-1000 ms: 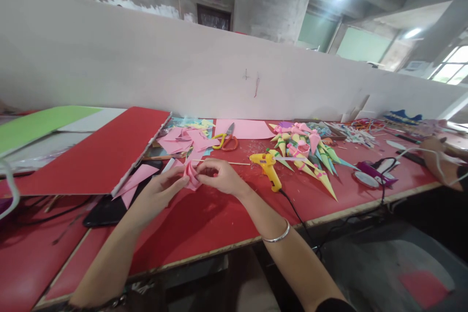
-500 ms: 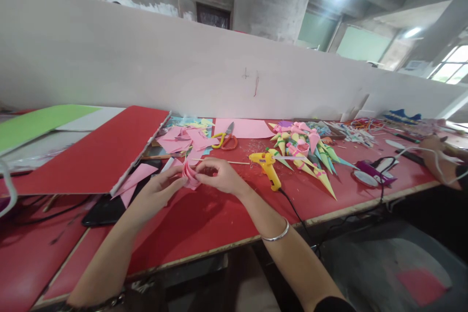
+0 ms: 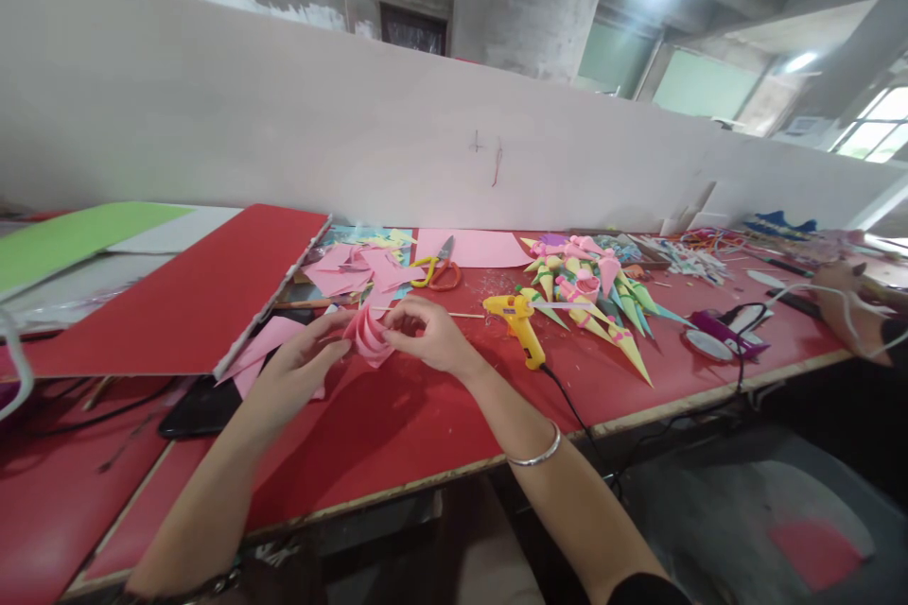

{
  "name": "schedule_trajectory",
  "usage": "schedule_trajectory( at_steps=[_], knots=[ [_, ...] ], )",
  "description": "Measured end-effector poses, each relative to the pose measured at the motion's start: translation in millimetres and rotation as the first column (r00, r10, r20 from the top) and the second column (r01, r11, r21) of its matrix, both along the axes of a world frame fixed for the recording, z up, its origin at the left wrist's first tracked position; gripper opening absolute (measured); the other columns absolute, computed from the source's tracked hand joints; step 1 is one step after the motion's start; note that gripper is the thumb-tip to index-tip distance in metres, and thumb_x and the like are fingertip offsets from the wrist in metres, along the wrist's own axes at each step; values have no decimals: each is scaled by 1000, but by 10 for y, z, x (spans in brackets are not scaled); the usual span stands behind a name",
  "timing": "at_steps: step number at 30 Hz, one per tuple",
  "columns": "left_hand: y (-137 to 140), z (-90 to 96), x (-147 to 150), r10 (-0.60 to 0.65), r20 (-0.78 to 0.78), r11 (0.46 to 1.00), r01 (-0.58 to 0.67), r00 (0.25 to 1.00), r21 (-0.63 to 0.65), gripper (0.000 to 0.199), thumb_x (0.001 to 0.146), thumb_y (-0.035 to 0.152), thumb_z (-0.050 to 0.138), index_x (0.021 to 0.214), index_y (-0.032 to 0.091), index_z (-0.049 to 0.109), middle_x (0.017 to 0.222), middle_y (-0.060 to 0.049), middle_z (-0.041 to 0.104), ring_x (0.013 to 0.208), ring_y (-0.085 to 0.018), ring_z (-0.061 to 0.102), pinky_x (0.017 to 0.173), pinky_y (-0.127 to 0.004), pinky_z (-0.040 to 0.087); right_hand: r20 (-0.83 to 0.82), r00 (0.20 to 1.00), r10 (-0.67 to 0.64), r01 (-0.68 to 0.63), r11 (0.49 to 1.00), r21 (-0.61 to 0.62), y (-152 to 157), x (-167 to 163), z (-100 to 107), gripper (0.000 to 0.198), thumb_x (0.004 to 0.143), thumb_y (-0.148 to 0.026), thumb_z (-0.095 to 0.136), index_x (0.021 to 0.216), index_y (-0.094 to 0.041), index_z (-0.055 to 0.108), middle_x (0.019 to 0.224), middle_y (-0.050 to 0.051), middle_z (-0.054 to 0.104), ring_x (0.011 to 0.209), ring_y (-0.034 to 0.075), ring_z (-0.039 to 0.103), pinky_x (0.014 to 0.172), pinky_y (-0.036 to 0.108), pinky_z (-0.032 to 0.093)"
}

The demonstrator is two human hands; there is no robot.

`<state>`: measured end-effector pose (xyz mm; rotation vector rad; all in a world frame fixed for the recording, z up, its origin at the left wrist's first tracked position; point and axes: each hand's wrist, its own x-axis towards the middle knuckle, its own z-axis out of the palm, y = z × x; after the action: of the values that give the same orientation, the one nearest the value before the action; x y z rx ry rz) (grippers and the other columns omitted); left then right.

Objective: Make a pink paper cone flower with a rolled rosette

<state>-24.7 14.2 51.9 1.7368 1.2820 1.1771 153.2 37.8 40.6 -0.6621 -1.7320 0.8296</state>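
Note:
A pleated piece of pink paper (image 3: 370, 337) is held up between my two hands over the red table (image 3: 397, 435). My left hand (image 3: 306, 361) grips its left edge between thumb and fingers. On the opposite edge, my right hand (image 3: 424, 333) pinches the paper, with the fingers curled. Just right of my right hand lies a yellow glue gun (image 3: 517, 321) with its cord trailing off the table edge. A thin wooden stick (image 3: 464, 315) points from behind my right hand toward the glue gun. Scissors (image 3: 436, 272) with yellow and red handles lie behind my hands.
Pink paper scraps (image 3: 355, 267) and a pink sheet (image 3: 472, 249) lie at the back. Several paper cones (image 3: 602, 288) are heaped to the right, near a purple tape-like item (image 3: 727, 337). A red board (image 3: 191, 302) and a black phone (image 3: 202, 408) are left. Another person's hand (image 3: 841, 293) is far right.
The pink paper has spread wider, its folds fanning open. My left hand has shifted slightly left, and my right hand has barely moved.

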Motion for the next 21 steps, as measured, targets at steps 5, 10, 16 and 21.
schedule_trajectory(
  at_steps=[5,10,16,21],
  knots=[
    [24,6,-3,-10,182,995,27,983,-92,37,68,46,60,94,21,59,116,-4,57,91,-18,60,82,-29,51,-27,999,-38,39,999,14,12,-2,-2,8,70,-24,59,68,-17,56,71,-1,53,62,9,47,56,20,38],
    [24,2,13,17,207,993,7,978,-118,38,70,50,57,94,21,59,111,-3,59,85,-16,60,80,-29,51,-15,997,-70,70,998,-5,10,-9,3,9,69,-24,59,67,-17,54,71,-1,53,60,9,46,55,20,37],
    [39,-20,47,-47,92,994,56,995,-94,50,64,52,60,102,20,54,106,-6,60,88,-21,60,78,-35,51,-45,998,-42,43,999,9,1,-14,0,8,69,-22,59,67,-17,54,71,-2,52,58,8,43,53,20,36],
    [25,-28,92,-1,19,999,2,1000,-35,51,64,45,59,108,20,49,94,-3,61,90,-21,59,80,-35,49,-45,999,-27,28,1000,7,1,-7,9,4,70,-18,58,70,-18,55,70,-2,51,58,8,44,54,20,37]
  ],
)
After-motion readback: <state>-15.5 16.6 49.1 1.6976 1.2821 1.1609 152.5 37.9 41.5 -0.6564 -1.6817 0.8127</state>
